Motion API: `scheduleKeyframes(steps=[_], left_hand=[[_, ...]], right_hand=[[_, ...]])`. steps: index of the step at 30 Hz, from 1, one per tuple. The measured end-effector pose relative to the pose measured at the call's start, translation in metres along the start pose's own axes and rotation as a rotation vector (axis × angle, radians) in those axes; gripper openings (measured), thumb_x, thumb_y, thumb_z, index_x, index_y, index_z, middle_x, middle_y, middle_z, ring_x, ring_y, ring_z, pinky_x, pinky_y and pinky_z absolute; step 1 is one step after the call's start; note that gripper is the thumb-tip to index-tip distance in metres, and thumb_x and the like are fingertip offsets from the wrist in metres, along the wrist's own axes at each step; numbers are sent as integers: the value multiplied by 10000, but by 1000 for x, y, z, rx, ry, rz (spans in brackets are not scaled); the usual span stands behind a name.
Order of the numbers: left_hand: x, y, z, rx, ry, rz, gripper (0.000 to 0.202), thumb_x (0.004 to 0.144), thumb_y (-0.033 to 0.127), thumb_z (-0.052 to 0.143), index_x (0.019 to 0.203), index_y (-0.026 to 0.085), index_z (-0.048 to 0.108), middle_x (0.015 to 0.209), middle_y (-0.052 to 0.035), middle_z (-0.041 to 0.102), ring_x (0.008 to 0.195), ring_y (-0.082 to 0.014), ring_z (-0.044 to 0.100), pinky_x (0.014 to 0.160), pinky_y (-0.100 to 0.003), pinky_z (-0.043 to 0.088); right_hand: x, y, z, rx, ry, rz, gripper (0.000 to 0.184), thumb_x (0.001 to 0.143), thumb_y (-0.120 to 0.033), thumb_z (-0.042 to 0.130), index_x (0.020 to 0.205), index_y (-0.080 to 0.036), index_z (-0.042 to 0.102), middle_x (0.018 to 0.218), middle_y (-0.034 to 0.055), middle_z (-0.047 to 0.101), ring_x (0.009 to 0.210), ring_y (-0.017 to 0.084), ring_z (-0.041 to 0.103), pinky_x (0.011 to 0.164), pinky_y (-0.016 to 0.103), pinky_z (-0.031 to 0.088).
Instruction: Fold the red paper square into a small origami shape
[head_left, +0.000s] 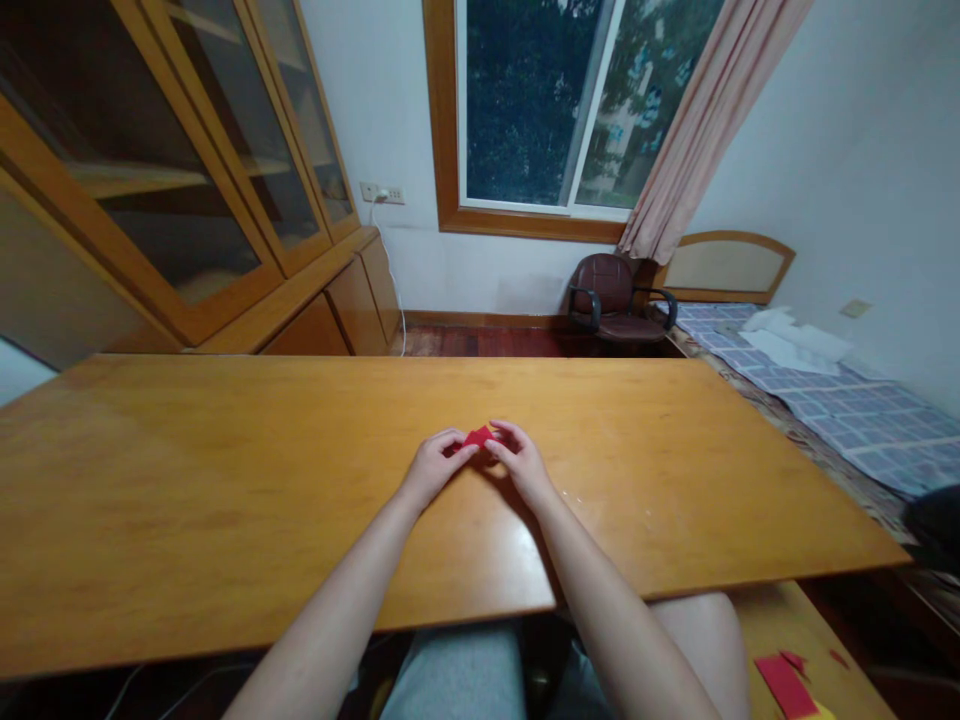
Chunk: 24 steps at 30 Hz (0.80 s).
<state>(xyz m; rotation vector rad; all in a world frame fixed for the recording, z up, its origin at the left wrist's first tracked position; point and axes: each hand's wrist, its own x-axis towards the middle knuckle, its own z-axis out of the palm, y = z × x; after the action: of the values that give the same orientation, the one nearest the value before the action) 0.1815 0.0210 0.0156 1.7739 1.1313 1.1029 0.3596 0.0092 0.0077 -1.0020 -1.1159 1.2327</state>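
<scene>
Head view: matte red folded paper (479,437), flat-faced and sharp-cornered, at the smooth wood-grained table's (262,480) middle!
I've got left hand (438,462) and right hand (519,462) pinching it; peak towards the window (521,110), long axis side to side.

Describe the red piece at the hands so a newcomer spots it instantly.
Start at the long wooden table before the window. Near its middle, the left hand and right hand flank a small red piece. Unlike the red scraps at lower right, this one is held in fingers.
</scene>
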Motion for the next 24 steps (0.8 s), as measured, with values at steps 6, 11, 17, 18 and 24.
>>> scheduleKeyframes(steps=[6,11,17,18,24], left_hand=[[-4,-5,5,-19,16,-85,338,775,448,718,964,185,624,917,-38,706,816,-176,657,778,-302,532],[-3,-5,3,-169,18,-126,454,722,423,764,1066,183,589,1023,-69,708,940,-203,680,883,-348,542],[-3,-7,0,-172,-12,-116,413,748,406,747,1066,173,620,1053,-81,710,966,-218,681,911,-373,540],[-3,-7,0,-168,-8,-113,404,751,403,746,1061,173,624,1047,-79,711,960,-217,682,909,-372,541],[-1,-11,0,-164,15,-95,351,766,372,712,1044,173,634,1056,-79,709,976,-219,682,935,-376,531]], right_hand=[[-5,4,-3,-55,33,-36,374,749,-403,735,1054,-204,648,948,59,699,864,191,655,798,338,563],[-4,6,-4,-61,27,-68,360,773,-375,717,1078,-206,626,1004,72,696,932,203,659,863,360,550],[-5,5,-3,-118,-6,-110,350,825,-376,661,1124,-219,568,1097,93,669,961,206,663,840,358,565],[-6,4,-2,-113,-16,-118,335,828,-374,657,1112,-222,565,1110,94,661,965,205,664,840,359,566],[-8,-5,-1,-198,-49,-199,131,796,-314,687,831,-193,653,1264,113,528,1144,227,582,931,370,525]])
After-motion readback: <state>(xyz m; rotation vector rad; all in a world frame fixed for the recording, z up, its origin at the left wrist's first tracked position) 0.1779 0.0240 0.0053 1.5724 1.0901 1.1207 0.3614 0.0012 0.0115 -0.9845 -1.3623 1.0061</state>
